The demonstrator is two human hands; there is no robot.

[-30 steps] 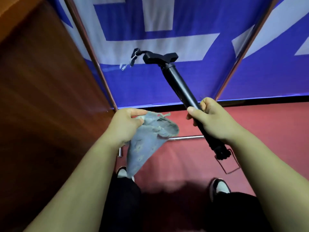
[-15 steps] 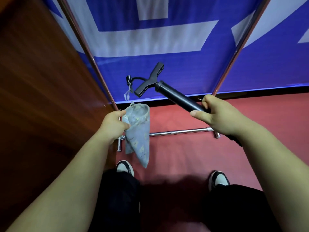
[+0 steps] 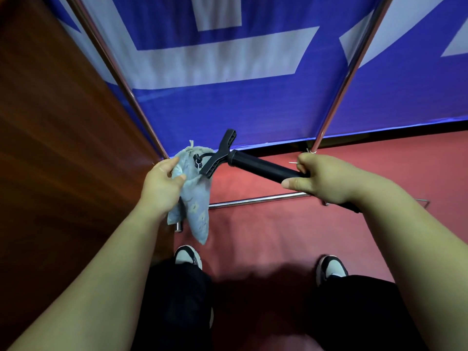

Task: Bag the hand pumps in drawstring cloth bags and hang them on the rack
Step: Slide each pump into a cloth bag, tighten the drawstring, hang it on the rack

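Head: pump (image 3: 260,167) within right fingers (image 3: 303,162)

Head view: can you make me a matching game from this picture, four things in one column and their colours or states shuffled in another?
Things:
1. hand pump
2. cloth bag
3. floor
4. banner

Colours or states:
A. red
B. pale blue, held by the left hand
C. blue and white
D. black, gripped by the right hand

Pairs: 1-D, 2-B, 3-A, 4-C
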